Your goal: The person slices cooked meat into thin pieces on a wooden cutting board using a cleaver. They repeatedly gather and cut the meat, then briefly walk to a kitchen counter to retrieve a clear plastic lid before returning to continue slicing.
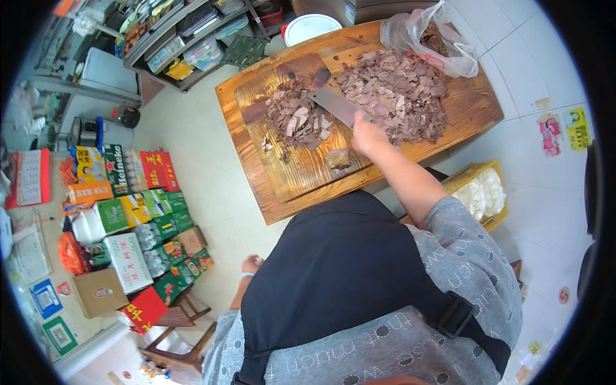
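Note:
My right hand (368, 135) grips a cleaver, its broad steel blade (340, 106) lying across the gap between two heaps of meat. Left of the blade, a smaller pile of sliced cooked meat (301, 120) rests on a wooden cutting board (293, 180). To the right spreads a much larger heap of sliced meat (399, 91). A small uncut chunk of meat (338, 159) sits near the board's front edge. My left hand (252, 263) hangs low beside my black apron (337, 269), away from the table; its fingers are partly hidden.
The board lies on a wooden table (481, 103). At its far right corner is a clear plastic bag (455, 60) around brown meat. A white-lidded bucket (312, 30) stands behind. A yellow crate (495, 221) is at right; stacked drink cartons (130, 257) stand left.

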A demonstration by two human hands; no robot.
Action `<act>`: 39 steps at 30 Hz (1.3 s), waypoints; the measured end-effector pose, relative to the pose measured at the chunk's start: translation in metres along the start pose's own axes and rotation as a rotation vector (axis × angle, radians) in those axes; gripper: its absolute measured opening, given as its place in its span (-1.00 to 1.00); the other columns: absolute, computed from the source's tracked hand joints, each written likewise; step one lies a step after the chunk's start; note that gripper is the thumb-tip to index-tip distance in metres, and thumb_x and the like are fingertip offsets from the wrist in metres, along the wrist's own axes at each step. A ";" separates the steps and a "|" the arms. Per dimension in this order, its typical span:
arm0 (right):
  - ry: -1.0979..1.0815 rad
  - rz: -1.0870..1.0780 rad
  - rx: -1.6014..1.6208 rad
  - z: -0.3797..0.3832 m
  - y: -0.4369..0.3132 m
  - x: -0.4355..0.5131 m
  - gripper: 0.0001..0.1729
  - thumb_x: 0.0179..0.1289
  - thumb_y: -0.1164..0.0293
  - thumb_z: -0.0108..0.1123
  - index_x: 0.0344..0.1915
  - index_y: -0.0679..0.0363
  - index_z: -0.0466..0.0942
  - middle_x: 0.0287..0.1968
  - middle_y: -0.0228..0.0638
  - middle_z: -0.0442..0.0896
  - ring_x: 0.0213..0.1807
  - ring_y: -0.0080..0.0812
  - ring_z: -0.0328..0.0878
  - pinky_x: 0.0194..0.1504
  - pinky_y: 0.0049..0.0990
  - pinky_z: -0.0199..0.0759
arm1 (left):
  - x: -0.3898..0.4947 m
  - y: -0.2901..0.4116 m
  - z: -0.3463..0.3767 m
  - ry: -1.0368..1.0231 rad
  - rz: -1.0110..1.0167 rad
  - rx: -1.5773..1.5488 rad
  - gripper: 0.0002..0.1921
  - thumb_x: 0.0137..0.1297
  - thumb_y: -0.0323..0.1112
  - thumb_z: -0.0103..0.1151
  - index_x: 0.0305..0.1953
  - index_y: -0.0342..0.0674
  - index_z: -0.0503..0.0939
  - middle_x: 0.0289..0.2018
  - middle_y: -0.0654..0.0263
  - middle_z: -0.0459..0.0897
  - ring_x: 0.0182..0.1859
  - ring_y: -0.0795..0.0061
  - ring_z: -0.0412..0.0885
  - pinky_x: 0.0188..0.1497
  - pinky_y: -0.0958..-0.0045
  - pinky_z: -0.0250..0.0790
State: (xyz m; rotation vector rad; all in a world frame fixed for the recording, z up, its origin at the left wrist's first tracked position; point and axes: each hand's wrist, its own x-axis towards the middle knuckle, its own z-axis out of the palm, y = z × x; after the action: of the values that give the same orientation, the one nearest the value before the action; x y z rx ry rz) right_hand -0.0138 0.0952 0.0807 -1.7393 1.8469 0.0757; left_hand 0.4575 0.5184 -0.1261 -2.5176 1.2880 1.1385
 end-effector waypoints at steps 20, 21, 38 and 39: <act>0.022 -0.277 0.826 0.001 0.119 -0.051 -0.63 0.29 0.48 0.17 0.06 0.32 0.36 -0.29 -0.12 0.64 -0.33 -0.33 0.59 -0.24 -0.36 0.45 | 0.055 0.485 -0.105 0.671 0.642 -0.028 0.15 -0.26 0.03 0.65 0.43 0.02 0.22 0.42 -0.24 -0.05 0.42 -0.32 0.05 0.44 -0.04 0.08; 0.013 -0.321 0.785 -0.006 0.126 -0.047 -0.62 0.29 0.47 0.17 0.07 0.32 0.36 -0.28 -0.09 0.64 -0.32 -0.28 0.60 -0.23 -0.33 0.46 | 0.061 0.496 -0.099 0.658 0.541 -0.010 0.20 -0.34 0.08 0.65 0.44 0.04 0.21 0.43 -0.23 -0.07 0.43 -0.32 0.02 0.44 -0.04 0.06; -0.163 -0.019 0.603 -0.051 0.175 -0.040 -0.58 0.24 0.46 0.27 0.07 0.24 0.37 -0.51 -0.22 0.57 -0.51 -0.38 0.51 -0.40 -0.37 0.39 | 0.152 0.555 -0.085 0.853 0.289 -0.065 -0.03 -0.21 0.19 0.56 0.35 0.24 0.39 0.44 -0.15 -0.05 0.48 -0.29 -0.11 0.46 -0.25 -0.11; -0.151 -0.015 0.577 -0.052 0.172 -0.042 -0.58 0.24 0.47 0.26 0.07 0.23 0.37 -0.51 -0.22 0.58 -0.51 -0.39 0.51 -0.41 -0.38 0.39 | 0.156 0.557 -0.091 0.831 0.265 -0.059 -0.03 -0.19 0.21 0.55 0.36 0.29 0.37 0.45 -0.14 -0.07 0.50 -0.27 -0.15 0.47 -0.27 -0.16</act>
State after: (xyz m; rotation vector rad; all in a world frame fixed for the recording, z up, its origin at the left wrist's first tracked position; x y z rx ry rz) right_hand -0.1942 0.1346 0.0819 -1.3028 1.5452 -0.2965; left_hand 0.1595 0.0230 -0.0302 -3.0536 1.7943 0.0862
